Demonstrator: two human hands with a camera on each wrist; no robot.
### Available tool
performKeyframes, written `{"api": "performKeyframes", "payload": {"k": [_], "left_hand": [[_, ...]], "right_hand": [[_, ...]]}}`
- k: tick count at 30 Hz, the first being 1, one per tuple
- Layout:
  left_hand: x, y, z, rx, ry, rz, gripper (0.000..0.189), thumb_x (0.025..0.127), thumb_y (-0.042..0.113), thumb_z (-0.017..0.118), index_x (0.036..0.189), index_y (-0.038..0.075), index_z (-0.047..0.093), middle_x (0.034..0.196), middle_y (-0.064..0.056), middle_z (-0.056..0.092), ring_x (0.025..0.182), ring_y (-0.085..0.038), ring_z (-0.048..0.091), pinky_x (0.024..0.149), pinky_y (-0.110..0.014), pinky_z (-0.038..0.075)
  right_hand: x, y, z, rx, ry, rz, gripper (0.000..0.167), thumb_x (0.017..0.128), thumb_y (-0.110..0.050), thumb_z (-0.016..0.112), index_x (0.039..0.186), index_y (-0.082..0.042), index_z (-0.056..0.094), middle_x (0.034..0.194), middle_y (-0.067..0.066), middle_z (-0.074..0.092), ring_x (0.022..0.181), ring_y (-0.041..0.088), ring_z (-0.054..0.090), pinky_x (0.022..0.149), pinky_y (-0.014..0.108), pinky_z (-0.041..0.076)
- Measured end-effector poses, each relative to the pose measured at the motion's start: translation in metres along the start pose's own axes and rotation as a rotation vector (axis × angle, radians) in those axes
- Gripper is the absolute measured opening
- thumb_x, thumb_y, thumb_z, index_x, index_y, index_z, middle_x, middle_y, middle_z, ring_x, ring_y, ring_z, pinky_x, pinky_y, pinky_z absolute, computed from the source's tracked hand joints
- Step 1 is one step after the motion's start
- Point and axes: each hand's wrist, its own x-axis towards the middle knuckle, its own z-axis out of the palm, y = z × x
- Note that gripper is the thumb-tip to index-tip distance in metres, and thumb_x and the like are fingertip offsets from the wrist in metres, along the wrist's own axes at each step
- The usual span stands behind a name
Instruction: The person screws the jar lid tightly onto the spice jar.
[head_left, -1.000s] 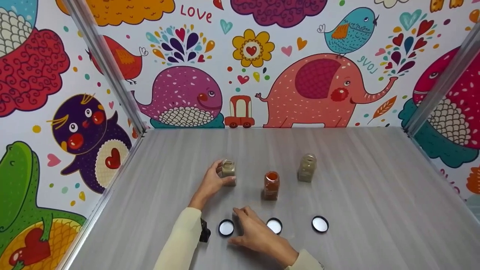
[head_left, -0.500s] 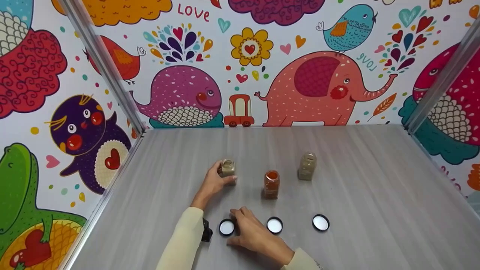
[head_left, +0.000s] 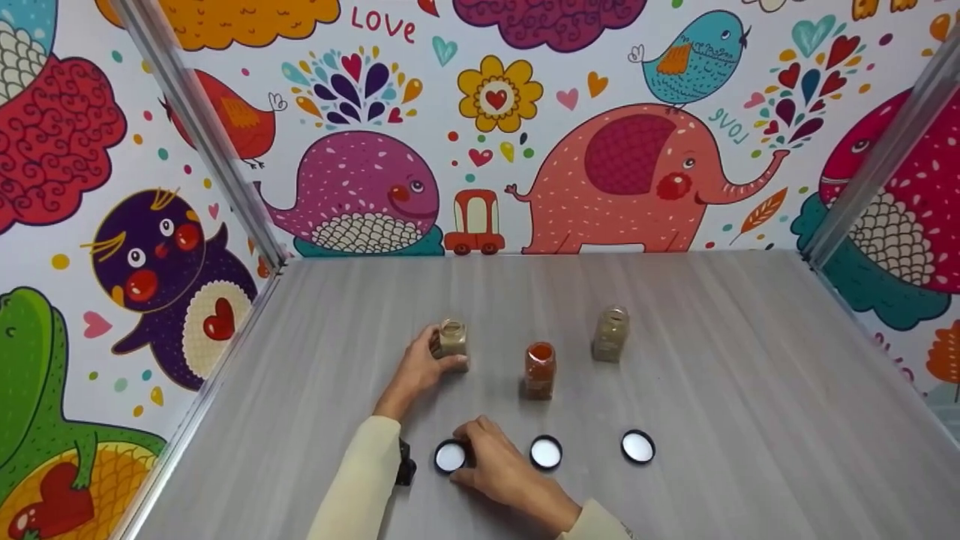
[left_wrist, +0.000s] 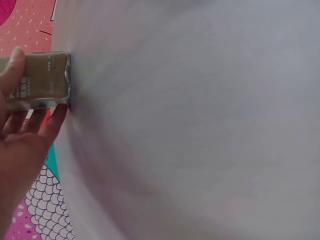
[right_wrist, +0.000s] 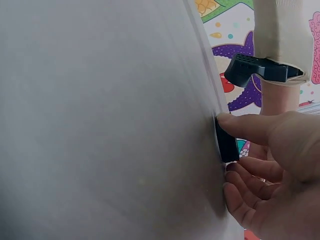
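My left hand [head_left: 420, 367] grips the left spice jar [head_left: 454, 346], an uncapped square glass jar of grey-brown powder standing upright. In the left wrist view, the thumb lies on one side of this jar [left_wrist: 45, 77] and the fingers on the other. Closer to me, my right hand [head_left: 499, 465] pinches a black jar lid [head_left: 450, 456], which lies with its white inside up on the table. The right wrist view has the thumb at one edge of the lid [right_wrist: 227, 142] and fingertips at the opposite edge.
An open jar of orange-red powder [head_left: 540, 373] stands in the middle, and another open jar of greenish-brown powder [head_left: 611, 335] farther right. Two more upturned lids, a middle lid [head_left: 546, 453] and a right lid [head_left: 638, 447], lie on the grey table [head_left: 750, 375]. Printed walls [head_left: 405, 187] enclose it.
My right hand has moved slightly left, and its thumb and fingers have come around the left lid's edge. The left hand stays on its jar.
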Motion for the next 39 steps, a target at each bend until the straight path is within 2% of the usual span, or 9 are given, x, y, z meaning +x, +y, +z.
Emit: {"api": "performKeyframes", "payload": {"k": [7,12,18,23,30,34,39], "left_hand": [[0.001,0.0,0.002,-0.031,-0.02,0.04,0.063,0.086,0.014,0.08,0.137,-0.001,0.047,0.14,-0.023,0.058,0.134,-0.036,0.054,0.111,-0.048,0.043],[0.0,0.001,-0.002,-0.054,-0.027,0.003,0.063,0.085,0.012,0.079,0.14,0.003,0.049,0.14,-0.022,0.059,0.135,-0.035,0.053,0.112,-0.048,0.043],[0.0,-0.001,-0.003,-0.051,-0.032,-0.001,0.063,0.086,0.01,0.079,0.14,0.0,0.049,0.138,-0.023,0.06,0.134,-0.037,0.054,0.111,-0.048,0.044],[0.001,-0.004,-0.001,-0.069,-0.01,-0.001,0.06,0.085,0.008,0.079,0.137,0.001,0.05,0.137,-0.022,0.061,0.133,-0.036,0.055,0.111,-0.047,0.044],[0.0,-0.003,-0.001,-0.065,-0.003,0.027,0.058,0.084,0.009,0.08,0.134,0.0,0.052,0.136,-0.023,0.062,0.132,-0.036,0.056,0.11,-0.048,0.045],[0.0,-0.004,-0.001,-0.081,-0.003,0.035,0.057,0.084,0.008,0.079,0.134,-0.001,0.052,0.135,-0.024,0.062,0.131,-0.036,0.057,0.11,-0.048,0.045],[0.0,-0.004,-0.001,-0.087,0.006,0.019,0.058,0.084,0.009,0.08,0.135,-0.001,0.052,0.136,-0.023,0.062,0.132,-0.036,0.056,0.11,-0.048,0.045]], "right_hand": [[0.0,0.003,0.0,0.014,0.036,0.017,0.039,0.082,-0.018,0.084,0.114,-0.008,0.063,0.107,-0.002,0.058,0.1,0.012,0.055,0.09,0.032,0.051],[0.0,0.003,0.0,0.083,0.015,0.042,0.04,0.082,-0.02,0.083,0.114,-0.009,0.062,0.106,-0.003,0.058,0.094,0.008,0.053,0.083,0.028,0.05],[0.0,0.004,0.001,0.132,0.034,0.024,0.039,0.083,-0.018,0.082,0.114,-0.008,0.061,0.106,-0.001,0.058,0.09,0.005,0.052,0.077,0.025,0.048],[0.0,0.005,0.0,0.164,0.028,0.023,0.044,0.082,-0.02,0.083,0.118,-0.005,0.062,0.103,-0.001,0.058,0.087,0.005,0.051,0.076,0.023,0.047],[0.001,0.005,-0.004,0.142,0.05,-0.007,0.047,0.081,-0.021,0.083,0.121,-0.004,0.066,0.103,-0.001,0.059,0.087,0.003,0.051,0.077,0.022,0.046],[0.001,0.003,-0.009,0.15,0.103,-0.015,0.044,0.082,-0.018,0.082,0.12,-0.005,0.066,0.113,0.002,0.062,0.092,0.008,0.057,0.079,0.024,0.048],[0.001,0.001,-0.017,0.236,0.16,-0.006,0.047,0.083,-0.013,0.081,0.125,-0.001,0.063,0.119,0.012,0.064,0.096,0.021,0.066,0.081,0.03,0.056]]}}
